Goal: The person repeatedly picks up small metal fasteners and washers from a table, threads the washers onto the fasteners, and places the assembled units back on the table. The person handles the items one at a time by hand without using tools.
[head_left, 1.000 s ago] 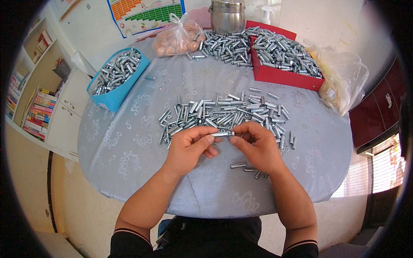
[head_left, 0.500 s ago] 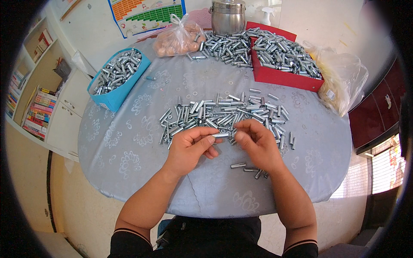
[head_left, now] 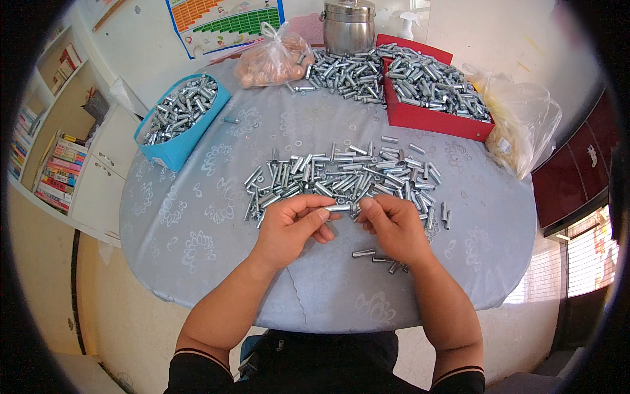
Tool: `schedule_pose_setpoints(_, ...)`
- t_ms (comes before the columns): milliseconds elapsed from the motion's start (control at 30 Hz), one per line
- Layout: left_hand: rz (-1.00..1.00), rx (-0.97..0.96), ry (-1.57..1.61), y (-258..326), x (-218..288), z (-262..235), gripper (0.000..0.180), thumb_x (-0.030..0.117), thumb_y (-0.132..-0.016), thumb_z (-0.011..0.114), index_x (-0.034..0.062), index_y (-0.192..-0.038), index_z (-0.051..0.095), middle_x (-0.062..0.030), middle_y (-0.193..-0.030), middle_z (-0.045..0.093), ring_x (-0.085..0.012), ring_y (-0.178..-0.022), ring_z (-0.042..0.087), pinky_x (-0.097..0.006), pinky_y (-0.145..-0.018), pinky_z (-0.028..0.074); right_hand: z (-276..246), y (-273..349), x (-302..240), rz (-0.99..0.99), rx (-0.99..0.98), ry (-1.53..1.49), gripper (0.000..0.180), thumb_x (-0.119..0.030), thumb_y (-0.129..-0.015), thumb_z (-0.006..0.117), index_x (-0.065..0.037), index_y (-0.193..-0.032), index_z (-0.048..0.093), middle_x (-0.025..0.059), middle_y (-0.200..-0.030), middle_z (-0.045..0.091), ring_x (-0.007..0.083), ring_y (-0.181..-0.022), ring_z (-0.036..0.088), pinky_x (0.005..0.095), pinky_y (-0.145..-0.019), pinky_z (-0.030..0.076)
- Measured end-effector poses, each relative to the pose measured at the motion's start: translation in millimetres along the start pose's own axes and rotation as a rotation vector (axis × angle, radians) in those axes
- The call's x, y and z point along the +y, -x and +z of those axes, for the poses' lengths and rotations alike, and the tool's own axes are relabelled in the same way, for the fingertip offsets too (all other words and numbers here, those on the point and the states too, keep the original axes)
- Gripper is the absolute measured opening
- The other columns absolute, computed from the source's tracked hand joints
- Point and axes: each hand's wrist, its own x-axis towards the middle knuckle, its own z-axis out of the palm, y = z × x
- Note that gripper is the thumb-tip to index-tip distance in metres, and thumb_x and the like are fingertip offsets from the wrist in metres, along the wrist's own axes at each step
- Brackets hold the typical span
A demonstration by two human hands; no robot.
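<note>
Two bare hands over the near half of the round table, which wears a grey-blue flowered cloth. Left hand and right hand meet at one small metal sleeve, held level above the cloth just short of the main pile; left thumb and forefinger pinch its left end, right fingertips close on its right end, remaining fingers curled under. Both forearms enter from the lower edge, elbows out, wrists angled inward. Beside the right wrist: a few loose sleeves on the cloth, three or four visible, part hidden by the hand, so count uncertain. Just beyond the hands: one spread pile of sleeves, several dozen, too many and too overlapped to count. Further left, at the table edge: one blue tray, filled with the same parts. Far right: one red tray, heaped; a second loose heap lies beside it. Far centre: one knotted clear bag with brownish contents, not identifiable, and one steel canister, top cropped. Right edge: one clear bag of yellowish contents, likewise unclear.
</note>
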Motion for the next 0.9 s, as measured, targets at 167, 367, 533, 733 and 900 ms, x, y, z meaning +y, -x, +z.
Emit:
schedule_pose_setpoints(167,-0.004,0.009,0.019,-0.1,0.1,0.5,0.023,0.007,-0.093,0.058,-0.0021,-0.114,0.063,-0.0128,-0.096,0.070,-0.0140,-0.069,0.066,-0.027,-0.062,0.056,4.0,1.0,-2.3,-0.125,0.043,-0.003,0.017,-0.013,-0.090,0.066,0.000,-0.100,0.061,-0.0002,-0.079,0.059,0.0061,-0.068,0.051,0.0226,-0.059,0.043)
schedule_pose_setpoints(367,-0.009,0.013,0.021,0.4,0.0,0.6,0.023,0.007,-0.093,0.058,-0.0024,-0.113,0.063,-0.0127,-0.095,0.070,-0.0143,-0.069,0.066,-0.027,-0.062,0.056,8.2,1.3,-13.1,-0.051,0.063,-0.113,0.013,-0.011,-0.088,0.068,0.000,-0.092,0.063,0.0004,-0.075,0.057,0.0065,-0.066,0.050,0.0242,-0.059,0.044)
schedule_pose_setpoints(533,-0.010,0.012,0.015,0.9,-2.0,0.0,0.023,0.007,-0.093,0.058,-0.0024,-0.113,0.063,-0.0123,-0.095,0.070,-0.0142,-0.069,0.066,-0.026,-0.061,0.055,1.7,1.3,-0.2,-0.081,-0.037,0.087,0.015,-0.012,-0.088,0.069,0.001,-0.094,0.063,0.0007,-0.075,0.057,0.0066,-0.066,0.052,0.0242,-0.059,0.044)
schedule_pose_setpoints(733,-0.018,-0.013,0.012,1.1,-1.3,-2.1,0.023,0.008,-0.094,0.057,-0.0017,-0.115,0.062,-0.0128,-0.096,0.070,-0.0134,-0.071,0.066,-0.026,-0.064,0.055,8.5,0.8,-1.0,-0.061,0.052,-0.056,0.016,-0.011,-0.088,0.069,0.000,-0.097,0.060,0.0014,-0.077,0.058,0.0071,-0.067,0.053,0.0239,-0.060,0.045)
schedule_pose_setpoints(900,0.016,-0.023,-0.039,2.0,-2.1,-0.3,0.023,0.007,-0.094,0.058,-0.0017,-0.114,0.062,-0.0121,-0.096,0.070,-0.0125,-0.071,0.066,-0.025,-0.064,0.055,3.8,1.3,-6.4,0.012,-0.018,-0.232,0.013,-0.010,-0.089,0.068,-0.002,-0.094,0.058,0.0005,-0.078,0.058,0.0073,-0.068,0.055,0.0225,-0.060,0.046)
